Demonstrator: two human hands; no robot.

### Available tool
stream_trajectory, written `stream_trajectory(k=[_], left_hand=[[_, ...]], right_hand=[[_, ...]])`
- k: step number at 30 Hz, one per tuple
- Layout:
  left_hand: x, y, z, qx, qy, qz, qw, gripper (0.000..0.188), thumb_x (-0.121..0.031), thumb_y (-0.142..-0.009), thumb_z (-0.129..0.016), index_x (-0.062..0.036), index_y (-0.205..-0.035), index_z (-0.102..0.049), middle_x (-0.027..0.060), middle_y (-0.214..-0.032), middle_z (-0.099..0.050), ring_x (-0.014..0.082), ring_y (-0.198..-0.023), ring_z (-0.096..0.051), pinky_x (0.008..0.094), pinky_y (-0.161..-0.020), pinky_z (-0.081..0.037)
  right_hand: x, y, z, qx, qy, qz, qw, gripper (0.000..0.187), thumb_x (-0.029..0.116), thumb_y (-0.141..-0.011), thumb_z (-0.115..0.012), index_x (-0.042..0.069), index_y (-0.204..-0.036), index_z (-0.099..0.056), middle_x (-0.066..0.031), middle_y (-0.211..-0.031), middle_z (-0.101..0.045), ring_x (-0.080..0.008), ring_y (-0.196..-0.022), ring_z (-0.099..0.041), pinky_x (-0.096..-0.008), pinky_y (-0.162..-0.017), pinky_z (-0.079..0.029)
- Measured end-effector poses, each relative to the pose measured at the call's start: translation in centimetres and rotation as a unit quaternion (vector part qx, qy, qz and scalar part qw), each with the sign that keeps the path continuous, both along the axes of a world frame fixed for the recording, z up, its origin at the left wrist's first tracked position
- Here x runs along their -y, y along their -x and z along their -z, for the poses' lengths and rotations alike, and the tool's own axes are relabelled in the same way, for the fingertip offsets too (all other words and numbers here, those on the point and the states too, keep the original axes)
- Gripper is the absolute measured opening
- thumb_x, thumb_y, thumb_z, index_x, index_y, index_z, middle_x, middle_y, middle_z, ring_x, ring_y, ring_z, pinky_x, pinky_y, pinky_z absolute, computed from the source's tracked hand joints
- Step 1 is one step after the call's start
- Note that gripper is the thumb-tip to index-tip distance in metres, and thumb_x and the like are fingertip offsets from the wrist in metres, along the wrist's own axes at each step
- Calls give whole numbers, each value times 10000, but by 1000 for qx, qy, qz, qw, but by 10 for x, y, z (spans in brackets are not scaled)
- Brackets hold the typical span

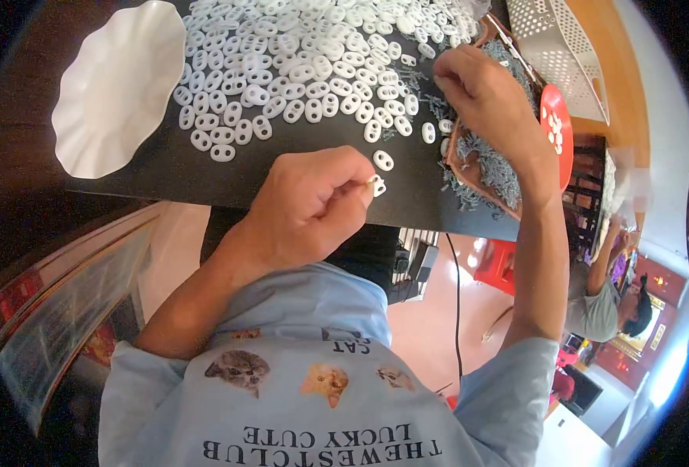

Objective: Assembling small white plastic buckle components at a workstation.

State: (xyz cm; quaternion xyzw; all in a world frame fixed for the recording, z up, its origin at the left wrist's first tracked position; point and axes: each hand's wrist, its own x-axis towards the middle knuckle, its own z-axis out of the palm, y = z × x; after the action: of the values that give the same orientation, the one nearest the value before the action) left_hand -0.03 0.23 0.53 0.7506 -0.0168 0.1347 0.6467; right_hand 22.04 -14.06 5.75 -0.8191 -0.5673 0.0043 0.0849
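Note:
My left hand [313, 202] is closed near the table's front edge. Between its thumb and forefinger it pinches a small white oval plastic piece with two holes [378, 185]. One more loose white oval piece [383, 160] lies just beyond those fingertips. My right hand [480, 89] hovers at the right, over small grey spring-like pieces [501, 175] in a shallow brown tray [469, 177]. Its fingers are drawn together in a pinch, and whatever is between them is hidden. A large pile of white oval pieces [282, 58] spreads across the dark table [282, 167].
A white wavy-edged dish [115, 93] stands at the left. Right of the tray are a red plate [564, 167] with white pieces and a white perforated basket [558, 47]. Grey bits spill around the tray. Another person [605, 303] is at the far right, near a red stool [496, 266].

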Motion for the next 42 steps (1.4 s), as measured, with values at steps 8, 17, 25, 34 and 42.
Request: stream_trajectory(k=[8, 17, 25, 34, 42], left_hand=[[2, -1, 2, 8, 33, -9, 999, 36, -25, -816, -574, -8, -823, -543, 94, -614, -503, 170, -506, -494, 300, -491, -409], [3, 3, -2, -68, 93, 5, 993, 44, -25, -819, -579, -3, -833, -544, 88, -619, -518, 155, -498, -491, 297, -487, -409], [2, 2, 1, -38, 72, 8, 997, 46, -43, -856, -554, -9, -826, -548, 53, -599, -533, 122, -471, -518, 270, -454, -411], [-3, 5, -2, -60, 120, -3, 991, 119, -92, -916, -503, -8, -877, -578, 38, -748, -618, 81, -599, -555, 230, -545, -447], [-1, 0, 5, -39, 308, -14, 950, 210, -124, -945, -507, 31, -1034, -617, 42, -899, -632, 67, -793, -577, 230, -707, -494]], right_hand=[[-21, 1, 6, 21, -10, -44, 999, 98, 95, -872, -576, 27, -936, -605, -122, -870, -590, -327, -805, -601, -386, -691, -475], [-30, -5, 2, 33, 25, -43, 998, 92, 103, -861, -587, 42, -928, -603, -110, -869, -597, -323, -799, -605, -391, -682, -481], [-36, -5, 5, 58, 47, -71, 995, 85, 104, -856, -580, 33, -902, -582, -120, -843, -598, -332, -807, -605, -401, -675, -483], [-19, 8, -19, -10, -2, -38, 999, 92, 91, -856, -569, 0, -872, -570, -144, -788, -567, -304, -696, -587, -364, -623, -455], [-11, 94, -24, -167, -76, -52, 982, 67, -20, -793, -598, 8, -844, -565, -125, -752, -535, -278, -669, -565, -345, -614, -450]])
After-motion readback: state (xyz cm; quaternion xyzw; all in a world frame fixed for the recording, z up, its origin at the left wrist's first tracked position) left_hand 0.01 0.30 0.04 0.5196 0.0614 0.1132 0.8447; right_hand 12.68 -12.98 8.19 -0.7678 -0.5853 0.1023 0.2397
